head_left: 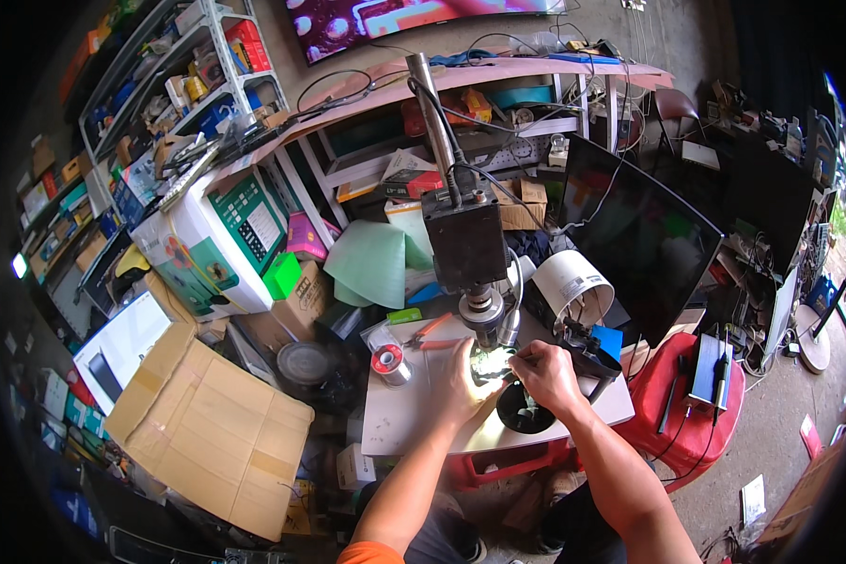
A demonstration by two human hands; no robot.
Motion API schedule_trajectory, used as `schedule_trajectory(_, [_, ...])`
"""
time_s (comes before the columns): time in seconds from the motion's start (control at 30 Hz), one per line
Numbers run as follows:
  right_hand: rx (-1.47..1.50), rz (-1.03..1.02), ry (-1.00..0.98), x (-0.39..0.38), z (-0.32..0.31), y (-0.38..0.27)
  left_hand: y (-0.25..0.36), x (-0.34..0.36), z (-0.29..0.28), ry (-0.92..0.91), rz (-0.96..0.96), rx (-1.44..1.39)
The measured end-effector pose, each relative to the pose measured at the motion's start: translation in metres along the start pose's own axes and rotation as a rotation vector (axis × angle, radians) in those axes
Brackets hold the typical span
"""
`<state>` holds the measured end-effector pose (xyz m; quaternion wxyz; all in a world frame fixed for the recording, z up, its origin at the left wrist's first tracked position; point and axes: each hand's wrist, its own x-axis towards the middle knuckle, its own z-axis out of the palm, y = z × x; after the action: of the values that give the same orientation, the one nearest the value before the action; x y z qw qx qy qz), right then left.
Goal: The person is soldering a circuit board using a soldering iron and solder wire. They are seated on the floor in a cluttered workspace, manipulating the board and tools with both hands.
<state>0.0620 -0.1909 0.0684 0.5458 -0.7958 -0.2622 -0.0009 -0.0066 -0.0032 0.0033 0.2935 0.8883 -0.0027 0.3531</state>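
My left hand (465, 385) grips a small, brightly lit piece (489, 365), apparently a circuit board, under the microscope (463, 240). My right hand (547, 376) is closed at the piece's right side, fingertips pinched; whatever is between them is too small to make out. Below my hands is the microscope's round black base (524, 414) on a white work table (404, 423). A solder spool (391, 367) stands left of my left hand, and orange-handled pliers (430, 331) lie behind it.
A red stool (653, 404) at right holds a blue-grey device (710, 367) with cables. A white cylinder (573, 287) and dark screen (639, 235) are behind my right hand. Cardboard (207, 423) fills the left. Cluttered shelves (197, 66) stand at back left.
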Motion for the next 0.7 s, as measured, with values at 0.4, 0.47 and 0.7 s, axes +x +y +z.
schedule_trajectory(0.4, [0.006, -0.003, -0.007, -0.0002, -0.0014, -0.0027, 0.0009, -0.0001, -0.0009, -0.021, -0.019, 0.014])
schedule_trajectory(0.47, [0.012, 0.000, -0.008, -0.0003, -0.0013, -0.0026, 0.0013, 0.0001, -0.0016, -0.027, -0.022, 0.016])
schedule_trajectory(0.7, [0.003, 0.014, -0.015, -0.0004, -0.0019, -0.0051, -0.0037, -0.0011, 0.0004, -0.036, -0.032, 0.005])
